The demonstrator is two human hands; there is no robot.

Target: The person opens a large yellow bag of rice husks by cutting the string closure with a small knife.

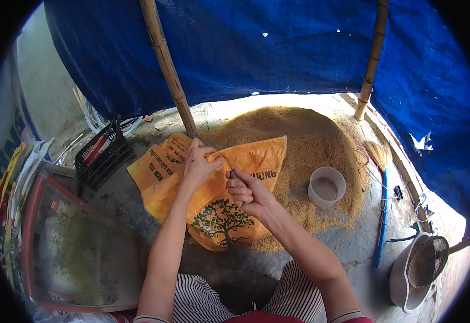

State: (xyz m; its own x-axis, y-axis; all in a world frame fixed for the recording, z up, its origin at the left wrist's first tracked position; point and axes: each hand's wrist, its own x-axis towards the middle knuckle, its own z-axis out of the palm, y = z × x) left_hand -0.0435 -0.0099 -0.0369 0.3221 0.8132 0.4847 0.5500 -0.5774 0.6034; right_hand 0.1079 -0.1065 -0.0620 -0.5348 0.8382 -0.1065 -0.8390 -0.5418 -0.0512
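Observation:
An orange woven sack (218,194), printed with a dark green tree and black lettering, stands before me with its upper edge bunched up. My left hand (198,166) grips a fold of that edge, the fingers closed on it. Just to the right, my right hand (250,194) is in a fist against the sack's upper part. A small dark end, like a handle (234,173), pokes out of the fist; the rest is hidden. Behind the sack spreads a heap of golden-brown grain (289,134), with a whitish tub (326,187) resting on it.
Two bamboo poles (166,64) stand before a blue tarp (267,48). On the right lie a blue-handled broom (384,215) and a white bucket (407,274) with a strainer (427,261). A black crate (103,153) and a red-framed transparent panel (35,231) are at left.

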